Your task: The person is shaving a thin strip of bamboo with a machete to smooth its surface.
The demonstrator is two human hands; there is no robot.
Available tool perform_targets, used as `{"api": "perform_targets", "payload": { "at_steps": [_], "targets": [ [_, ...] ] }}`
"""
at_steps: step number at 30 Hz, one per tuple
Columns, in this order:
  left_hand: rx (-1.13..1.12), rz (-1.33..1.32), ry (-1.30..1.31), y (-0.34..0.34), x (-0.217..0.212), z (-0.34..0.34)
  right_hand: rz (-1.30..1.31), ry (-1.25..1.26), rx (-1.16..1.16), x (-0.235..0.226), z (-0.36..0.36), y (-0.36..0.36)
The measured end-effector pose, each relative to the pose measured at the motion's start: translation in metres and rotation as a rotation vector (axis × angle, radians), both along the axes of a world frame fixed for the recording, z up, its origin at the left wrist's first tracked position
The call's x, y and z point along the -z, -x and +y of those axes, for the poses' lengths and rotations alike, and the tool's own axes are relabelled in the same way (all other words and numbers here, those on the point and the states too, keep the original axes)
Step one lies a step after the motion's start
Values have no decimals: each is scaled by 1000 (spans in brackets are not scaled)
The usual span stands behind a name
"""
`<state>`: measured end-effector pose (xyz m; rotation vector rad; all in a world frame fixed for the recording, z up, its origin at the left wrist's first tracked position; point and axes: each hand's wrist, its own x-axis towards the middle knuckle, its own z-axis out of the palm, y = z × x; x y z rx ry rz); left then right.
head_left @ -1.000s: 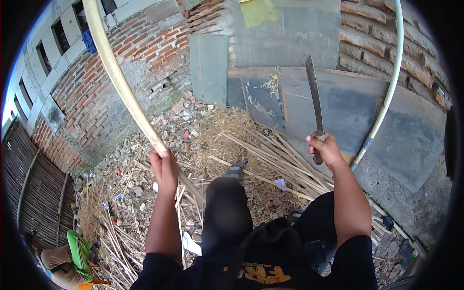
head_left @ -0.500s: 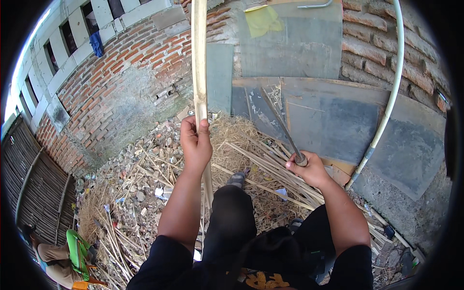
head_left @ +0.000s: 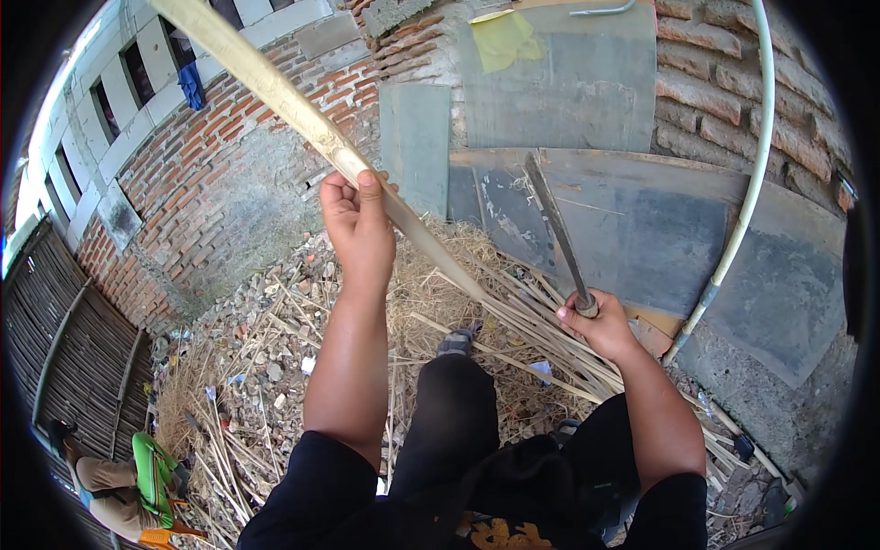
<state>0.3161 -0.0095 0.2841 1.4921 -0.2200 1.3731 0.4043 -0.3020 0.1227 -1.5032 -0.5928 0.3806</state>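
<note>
A long pale split bamboo strip (head_left: 284, 103) slants across the view from the upper left down to the right. My left hand (head_left: 359, 225) is closed round it near a node, with the thumb on top. The strip's lower end hangs over the straw and the loose strips on the ground. My right hand (head_left: 603, 328) grips the handle of a long dark-bladed knife (head_left: 555, 225) that points up and slightly left. Blade and bamboo are apart. Beneath my right hand lies a pile of bamboo strips (head_left: 527, 321).
Rubble (head_left: 289, 316) and straw (head_left: 431, 266) cover the ground round my legs. A brick wall (head_left: 229, 165) stands ahead. Grey panels (head_left: 660, 234) and a pale pole (head_left: 753, 174) lean at the right. Another person (head_left: 115, 477) sits at the lower left.
The bamboo strip has swung from nearly upright to a slant, its upper end going left and its lower end right. The knife has shifted slightly right, with my right hand still round its handle.
</note>
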Motion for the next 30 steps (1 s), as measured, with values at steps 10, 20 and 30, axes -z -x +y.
{"api": "perform_targets", "payload": {
  "at_steps": [10,20,30],
  "targets": [
    [349,192,108,-10,105,-65,-163,-54,74,4,12,8],
    [553,368,214,-19,155,-100,-137,-41,75,7,10,9],
    [538,390,225,-23,153,-107,-127,24,49,8,5,5]
  ]
}}
